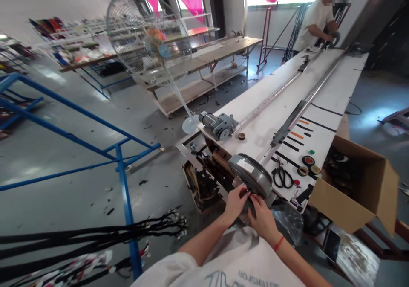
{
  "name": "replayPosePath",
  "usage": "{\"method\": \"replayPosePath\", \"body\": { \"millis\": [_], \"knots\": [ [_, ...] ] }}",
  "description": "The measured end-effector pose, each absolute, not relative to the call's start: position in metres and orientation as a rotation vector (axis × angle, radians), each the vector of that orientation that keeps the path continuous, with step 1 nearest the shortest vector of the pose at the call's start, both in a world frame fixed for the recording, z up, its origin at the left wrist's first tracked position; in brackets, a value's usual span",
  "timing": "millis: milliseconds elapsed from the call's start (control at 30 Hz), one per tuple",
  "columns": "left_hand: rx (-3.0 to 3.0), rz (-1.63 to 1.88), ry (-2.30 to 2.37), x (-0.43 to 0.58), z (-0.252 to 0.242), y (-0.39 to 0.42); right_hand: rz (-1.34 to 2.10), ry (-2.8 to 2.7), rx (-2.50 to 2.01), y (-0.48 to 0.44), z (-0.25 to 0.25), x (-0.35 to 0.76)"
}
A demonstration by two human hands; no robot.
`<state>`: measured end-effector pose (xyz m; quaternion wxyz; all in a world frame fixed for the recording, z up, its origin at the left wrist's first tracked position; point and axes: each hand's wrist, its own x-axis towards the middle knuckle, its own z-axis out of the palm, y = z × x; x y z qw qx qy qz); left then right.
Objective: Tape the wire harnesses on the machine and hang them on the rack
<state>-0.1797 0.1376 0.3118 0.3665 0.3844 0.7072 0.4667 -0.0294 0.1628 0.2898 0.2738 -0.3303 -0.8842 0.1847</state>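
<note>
This is a big workroom with a shiny grey floor (79, 163). A long white table (335, 95) runs far away toward bright windows. At its far end, 1 other person (315, 20) in a white shirt works at the table. A blue metal frame (121, 150) stands on the left. Behind it is a tall round fan (148, 39). An open cardboard box (361, 201) sits just beside the table's near right corner. Long black straps (96, 229) lie in a bunch on the floor at the lower left.

A round grey wheel (252, 174) sits at the near end of the table, and a small grey motor (219, 126) sits near it on the left. Black scissors (281, 177) lie on the table just right of the wheel.

The 2 hands meet at the wheel's lower edge. The left hand (235, 201) has its fingers bunched tight and touching the rim. The right hand (262, 218) is just beside it, fingers pressed together too, under the wheel. Whatever they pinch is too small to tell. A red band (279, 243) is on the right wrist.
</note>
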Motion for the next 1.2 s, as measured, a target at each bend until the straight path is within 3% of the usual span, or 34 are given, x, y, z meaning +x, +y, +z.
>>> {"method": "replayPosePath", "body": {
  "millis": [233,367,500,767,900,1033,1200],
  "knots": [
    [0.967,1.221,2.012,-0.196,0.309,0.144,0.643,-2.548,-0.767,0.170,0.287,-0.044],
    [0.965,1.025,2.246,-0.210,0.317,0.150,0.594,-2.646,-0.750,0.175,0.284,-0.053],
    [0.916,1.114,2.403,-0.232,0.329,0.141,0.497,-2.689,-0.813,0.176,0.287,-0.068],
    [0.687,0.997,1.558,-0.198,0.273,0.123,0.716,-2.653,-0.782,0.185,0.299,-0.061],
    [0.358,1.149,1.454,-0.183,0.259,0.132,0.928,-2.553,-0.721,0.172,0.323,-0.027],
    [0.429,1.291,1.610,-0.184,0.264,0.131,1.069,-2.485,-0.803,0.159,0.332,-0.008],
    [0.368,1.144,1.550,-0.184,0.267,0.129,1.103,-2.437,-0.848,0.158,0.331,-0.006]
  ]
}}
